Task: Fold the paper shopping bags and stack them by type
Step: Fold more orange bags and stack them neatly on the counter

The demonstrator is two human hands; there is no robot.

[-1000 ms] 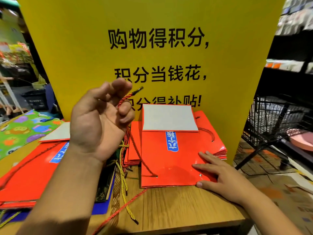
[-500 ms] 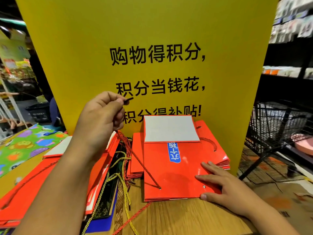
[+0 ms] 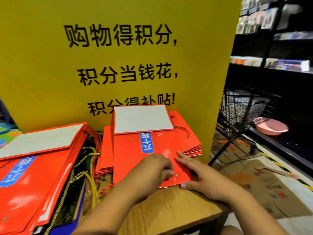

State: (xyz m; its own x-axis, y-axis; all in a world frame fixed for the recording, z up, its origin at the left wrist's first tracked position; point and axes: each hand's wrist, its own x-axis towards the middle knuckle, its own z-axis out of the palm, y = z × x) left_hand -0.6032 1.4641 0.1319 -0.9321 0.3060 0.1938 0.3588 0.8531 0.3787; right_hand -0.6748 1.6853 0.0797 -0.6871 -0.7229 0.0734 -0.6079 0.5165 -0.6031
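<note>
Pressing flat on the near right corner of the top folded red paper shopping bag (image 3: 128, 158), the right hand (image 3: 203, 178) has its fingers straight and slightly spread, thumb at the bag's near edge, gripping nothing. The left hand (image 3: 152, 168) sits just beside it on the same bag, fingers curled under, tips down by the small metal eyelet (image 3: 177, 175). Can't tell if those tips pinch anything.

That bag lies flat, grey-white base panel (image 3: 142, 119) folded over at its far end and a blue label strip (image 3: 147, 143) below the panel. It tops the right stack of red paper bags (image 3: 194, 148), which sits toward the far right corner of the wooden tabletop (image 3: 169, 211), backed against the tall yellow sign board (image 3: 118, 56) with black characters.

A second stack of red paper bags (image 3: 42, 180), same label and panel, lies along the left edge of the tabletop. Between the two stacks is a tangle of gold twisted cords (image 3: 89, 167) over a dark bag, with one red twisted cord (image 3: 108, 187) trailing toward the near edge. A blue bag (image 3: 67, 224) pokes out under the left stack at the near edge.

Off the tabletop's right edge are a black wire basket (image 3: 240, 112), a pink plastic basin (image 3: 271, 127) and dark store shelves (image 3: 279, 68).
</note>
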